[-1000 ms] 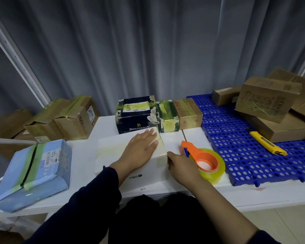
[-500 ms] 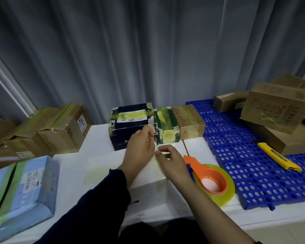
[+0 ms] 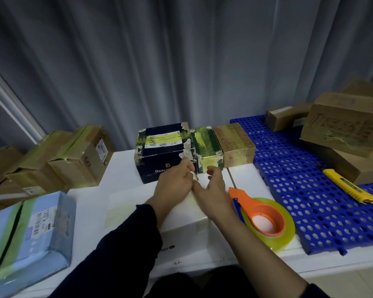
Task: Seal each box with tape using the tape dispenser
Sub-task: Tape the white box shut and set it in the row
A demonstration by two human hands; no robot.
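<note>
A flat white box [image 3: 138, 214] lies on the white table [image 3: 121, 168] in front of me, with a pale strip of tape across its top. My left hand [image 3: 174, 181] is at the box's far edge and pinches a small pale end of tape between thumb and fingers. My right hand [image 3: 213, 190] touches it on the right, fingers curled down over the same far edge. The tape dispenser [image 3: 265, 218], orange with a yellowish clear roll, lies untouched on the table just right of the box.
A dark blue box [image 3: 159, 153], a green-taped box [image 3: 207, 151] and a brown box [image 3: 237, 145] stand behind my hands. Taped cartons [image 3: 73, 155] and a blue parcel [image 3: 28, 235] lie at left. A blue perforated mat [image 3: 299, 190] holds a yellow utility knife [image 3: 351, 187] and cartons [image 3: 342, 127].
My right hand let go of the dispenser and moved up to the box's far edge. My left hand went from lying flat on the box to pinching at that edge.
</note>
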